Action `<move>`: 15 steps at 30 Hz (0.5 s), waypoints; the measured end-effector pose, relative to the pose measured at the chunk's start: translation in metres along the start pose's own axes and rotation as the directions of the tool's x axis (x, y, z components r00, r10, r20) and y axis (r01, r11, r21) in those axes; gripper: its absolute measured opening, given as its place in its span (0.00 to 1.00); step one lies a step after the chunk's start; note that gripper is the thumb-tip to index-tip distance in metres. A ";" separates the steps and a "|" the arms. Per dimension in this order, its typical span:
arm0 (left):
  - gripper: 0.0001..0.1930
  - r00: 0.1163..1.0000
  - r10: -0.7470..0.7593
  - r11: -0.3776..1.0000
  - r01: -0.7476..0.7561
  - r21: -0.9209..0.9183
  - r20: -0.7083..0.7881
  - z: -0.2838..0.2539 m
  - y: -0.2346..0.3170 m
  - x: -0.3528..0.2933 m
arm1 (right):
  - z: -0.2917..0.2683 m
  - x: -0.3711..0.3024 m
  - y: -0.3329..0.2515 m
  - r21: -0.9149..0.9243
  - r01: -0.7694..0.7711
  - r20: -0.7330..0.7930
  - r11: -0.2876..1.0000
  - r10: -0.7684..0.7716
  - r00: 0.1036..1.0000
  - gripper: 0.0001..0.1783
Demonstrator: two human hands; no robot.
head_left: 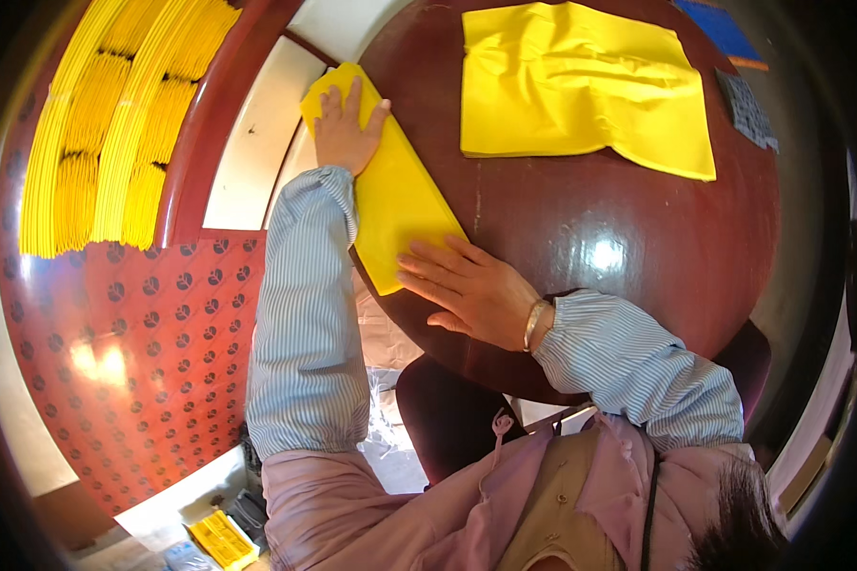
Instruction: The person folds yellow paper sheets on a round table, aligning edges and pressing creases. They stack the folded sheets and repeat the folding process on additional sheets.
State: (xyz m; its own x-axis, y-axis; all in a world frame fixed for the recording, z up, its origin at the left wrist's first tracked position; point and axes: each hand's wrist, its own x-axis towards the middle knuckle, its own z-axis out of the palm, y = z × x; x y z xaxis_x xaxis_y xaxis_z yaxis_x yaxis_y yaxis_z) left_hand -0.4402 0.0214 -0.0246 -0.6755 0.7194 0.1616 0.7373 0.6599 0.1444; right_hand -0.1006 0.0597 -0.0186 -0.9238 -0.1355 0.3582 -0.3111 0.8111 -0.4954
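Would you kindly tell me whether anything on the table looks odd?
Slightly: the yellow material at the far side of the round table looks rumpled, its near edge wavy, whereas the yellow strip under the left hand and right hand looks smoother.

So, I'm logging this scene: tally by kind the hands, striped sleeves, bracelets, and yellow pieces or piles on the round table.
Hands: 2 (left hand, right hand)
Striped sleeves: 2 (left sleeve, right sleeve)
Bracelet: 1
Yellow pieces or piles: 2 (long strip, wide pile)
Total: 7
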 end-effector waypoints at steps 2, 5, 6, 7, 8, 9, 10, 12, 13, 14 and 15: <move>0.43 1.000 0.003 0.999 -0.002 -0.051 0.021 0.002 -0.008 0.005 | -0.007 -0.018 -0.010 0.057 -0.037 -0.035 0.998 0.039 0.999 0.36; 0.42 0.999 0.015 0.984 -0.009 -0.179 0.037 -0.011 -0.016 0.012 | -0.019 -0.041 -0.023 0.184 -0.089 -0.169 0.979 0.121 0.978 0.31; 0.41 0.997 0.053 0.980 -0.063 -0.191 -0.059 -0.023 -0.016 0.013 | -0.023 -0.049 -0.026 0.272 -0.105 -0.220 0.957 0.168 0.961 0.28; 0.40 0.995 0.032 0.979 -0.050 -0.198 -0.093 -0.040 -0.014 0.009 | -0.027 -0.056 -0.028 0.359 -0.119 -0.257 0.926 0.221 0.941 0.25; 0.38 0.995 -0.028 0.978 0.008 -0.207 -0.097 -0.059 -0.009 0.002 | -0.031 -0.062 -0.029 0.470 -0.142 -0.279 0.871 0.299 0.912 0.22; 0.34 0.988 0.060 0.966 -0.094 -0.242 -0.143 -0.084 -0.002 -0.010 | -0.033 -0.066 -0.027 0.575 -0.162 -0.284 0.802 0.382 0.879 0.18; 0.31 0.989 0.056 0.954 -0.094 -0.284 -0.140 -0.108 0.010 -0.027 | -0.036 -0.071 -0.025 0.676 -0.173 -0.277 0.716 0.465 0.841 0.15; 0.23 0.998 -0.058 0.922 0.042 -0.384 -0.030 -0.143 0.044 -0.074 | -0.035 -0.072 -0.020 0.795 -0.141 -0.321 0.591 0.606 0.728 0.10; 0.23 1.000 0.029 0.944 -0.030 -0.330 -0.009 -0.148 0.067 -0.101 | -0.035 -0.074 -0.016 0.838 -0.128 -0.299 0.531 0.643 0.705 0.10; 0.23 0.995 0.101 0.956 -0.093 -0.277 0.015 -0.148 0.090 -0.128 | -0.033 -0.076 -0.015 0.871 -0.121 -0.280 0.477 0.683 0.674 0.10; 0.26 0.977 0.205 0.973 -0.197 -0.120 0.057 -0.150 0.111 -0.151 | -0.030 -0.076 -0.018 0.885 -0.085 -0.285 0.458 0.677 0.679 0.08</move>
State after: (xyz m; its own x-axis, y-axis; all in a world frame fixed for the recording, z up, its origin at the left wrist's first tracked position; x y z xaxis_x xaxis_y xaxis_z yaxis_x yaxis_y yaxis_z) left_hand -0.2559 -0.0468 0.1134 -0.5091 0.8505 0.1320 0.8509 0.4742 0.2260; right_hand -0.0181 0.0728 -0.0129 -0.7737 0.6192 0.1338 -0.2617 -0.1202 -0.9576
